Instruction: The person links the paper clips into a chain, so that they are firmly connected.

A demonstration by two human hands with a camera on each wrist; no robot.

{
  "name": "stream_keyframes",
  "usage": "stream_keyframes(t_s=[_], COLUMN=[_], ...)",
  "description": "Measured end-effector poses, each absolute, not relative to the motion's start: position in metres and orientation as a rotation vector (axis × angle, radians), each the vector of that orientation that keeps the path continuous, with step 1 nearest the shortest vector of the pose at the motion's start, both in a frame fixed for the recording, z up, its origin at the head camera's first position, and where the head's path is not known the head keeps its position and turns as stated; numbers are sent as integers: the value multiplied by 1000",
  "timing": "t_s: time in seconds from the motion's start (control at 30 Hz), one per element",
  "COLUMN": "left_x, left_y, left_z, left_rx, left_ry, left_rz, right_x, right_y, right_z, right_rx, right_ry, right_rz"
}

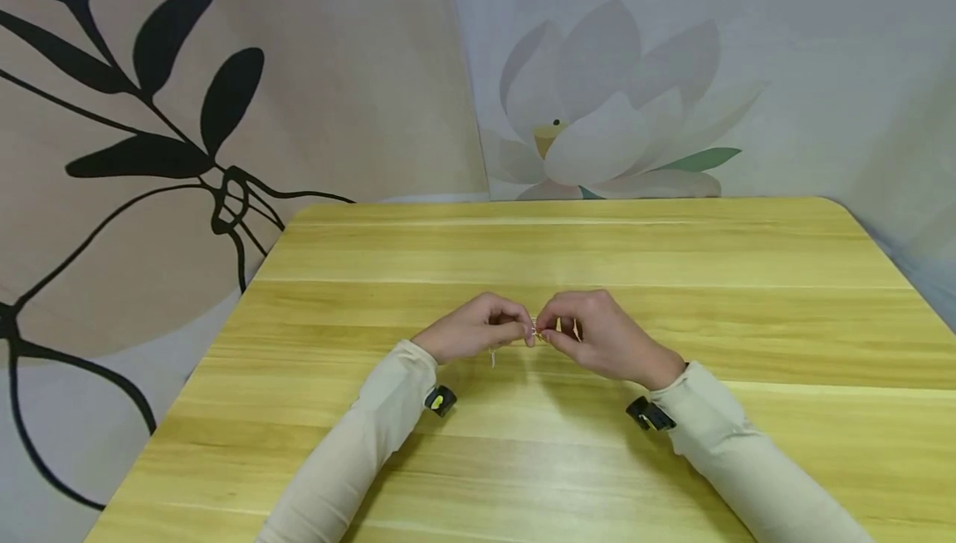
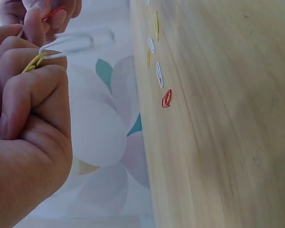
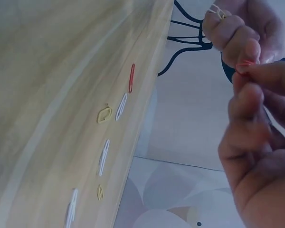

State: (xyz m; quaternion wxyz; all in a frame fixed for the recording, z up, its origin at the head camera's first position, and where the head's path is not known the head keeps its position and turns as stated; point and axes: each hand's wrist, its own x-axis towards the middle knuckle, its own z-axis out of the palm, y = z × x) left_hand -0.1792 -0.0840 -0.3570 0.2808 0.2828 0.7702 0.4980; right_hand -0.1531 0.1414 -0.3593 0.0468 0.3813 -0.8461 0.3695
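Pinching a red paper clip point(image 3: 244, 68), upper right of the right wrist view, the right hand point(image 1: 608, 335) meets the left hand point(image 1: 472, 331), which grips a yellow clip point(image 2: 34, 62) with a white clip point(image 2: 89, 42) hanging.

From my feed I see a person in long, loose cream sleeves, the left sleeve point(image 1: 357, 439) and right sleeve point(image 1: 750, 452) both creased near the cuff, with the left hand point(image 1: 475, 331) and right hand point(image 1: 603, 337) bare. Below centre in the head view, I make out a small black box point(image 1: 441, 400) with a yellow-green mark at the left wrist, and another dark box point(image 1: 651, 414) at the right.
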Motion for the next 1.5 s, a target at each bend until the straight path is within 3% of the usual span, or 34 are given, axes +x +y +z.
stream_keyframes(t_s=[0.6,1.5], left_x=[-180,-183], left_y=[-86,-87], left_z=[-358,-362], left_rx=[794,834], left_ry=[2108,2125], left_rz=[1306,1299], right_x=[-157,-178], right_y=[150,196], right_z=[-358,-358], right_rx=[1095,900], right_ry=[-2740,-2991], right_rz=[1219,860])
